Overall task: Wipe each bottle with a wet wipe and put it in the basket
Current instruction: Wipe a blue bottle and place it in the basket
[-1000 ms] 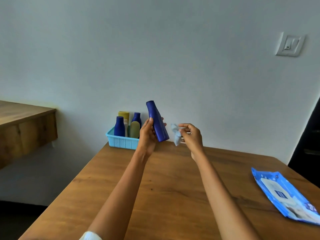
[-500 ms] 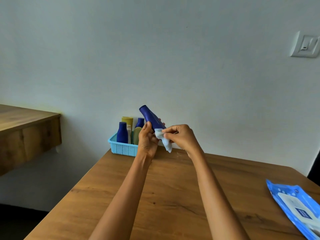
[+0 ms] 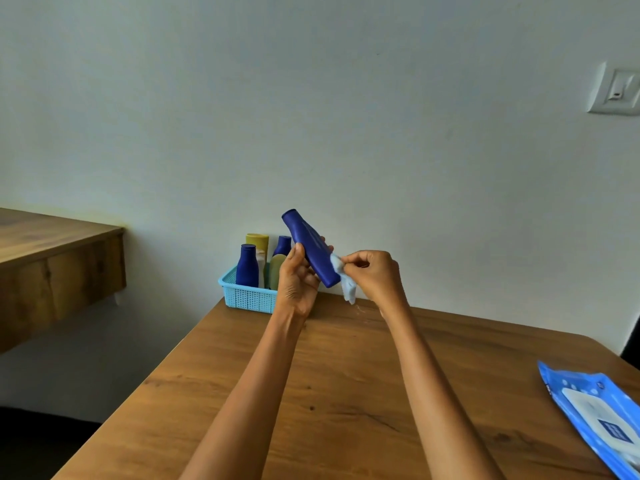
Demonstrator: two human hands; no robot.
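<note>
Blue bottle (image 3: 311,249) gripped in left hand (image 3: 296,284), wipe (image 3: 344,280) pinched in right hand (image 3: 375,275), bottle-filled basket (image 3: 246,296) behind.

A plain pale wall (image 3: 346,116) fills most of the view, lit softly and evenly, a little brighter toward the right. High on its right side sits a white switch plate (image 3: 614,93) with a single rocker. A wooden table (image 3: 346,393) with a warm brown grain reaches from the near edge back to the wall; its far right corner is rounded. To the left, well apart from it, a second wooden surface (image 3: 52,258) with a thick front board juts out from the wall. Beneath that the floor (image 3: 41,438) is dark and hard to make out. A narrow dark strip (image 3: 632,341) stands at the far right edge
</note>
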